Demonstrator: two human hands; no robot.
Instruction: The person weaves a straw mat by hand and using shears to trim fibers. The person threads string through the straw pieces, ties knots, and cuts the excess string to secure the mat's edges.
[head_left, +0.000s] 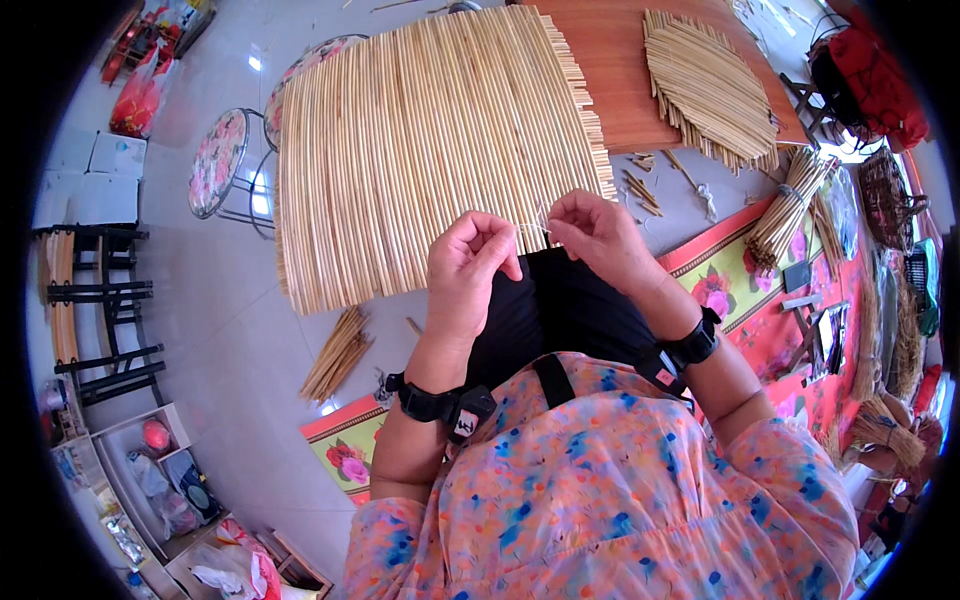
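In front of me lies a large mat of pale straw-like stalks [430,150], laid side by side, with uneven ends along its right edge. Over its near edge, close to my lap, my left hand [470,260] pinches a thin white thread [532,228]. My right hand [603,238] is closed in a pinch at the thread's other side, a short gap from the left. The thread stretches and loops between the two sets of fingertips; its finer ends are too small to follow.
A reddish wooden table [600,70] carries a second, leaf-shaped stalk mat [708,88]. A tied stalk bundle [790,210] stands at right, loose stalks [338,352] lie on the floor at left. Round floral stools [218,163] are beyond, and open drawers [150,470] at lower left.
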